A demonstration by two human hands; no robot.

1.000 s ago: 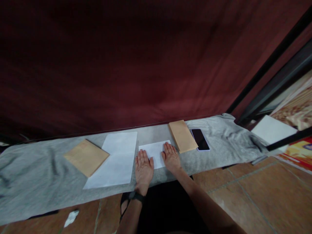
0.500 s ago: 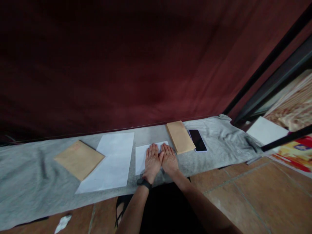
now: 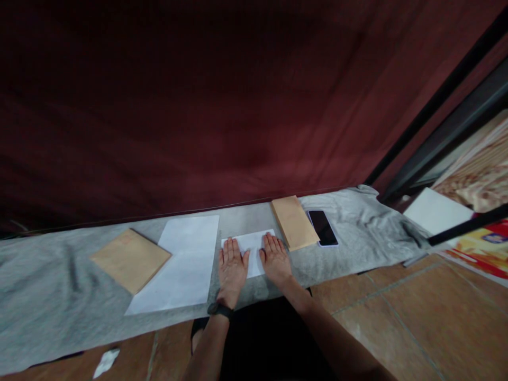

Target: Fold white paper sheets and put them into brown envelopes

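Observation:
A small folded white paper (image 3: 252,247) lies on a grey cloth (image 3: 51,296) in front of me. My left hand (image 3: 231,270) rests flat on the paper's left part, fingers stretched out, with a black band on the wrist. My right hand (image 3: 275,259) lies flat on the paper's right edge, fingers stretched out too. A thumb-wide gap of paper shows between the two hands. Neither hand holds anything.
A larger white sheet (image 3: 180,263) and a brown envelope (image 3: 130,258) lie to the left. A second brown envelope (image 3: 293,221) and a black phone (image 3: 323,227) lie to the right. A dark red curtain (image 3: 198,106) hangs behind. Tiled floor (image 3: 416,317) is below, with a crumpled scrap (image 3: 105,362).
Half a second ago my hands lay side by side, touching, on the paper. My left hand has slid back to the left, so the hands are apart again.

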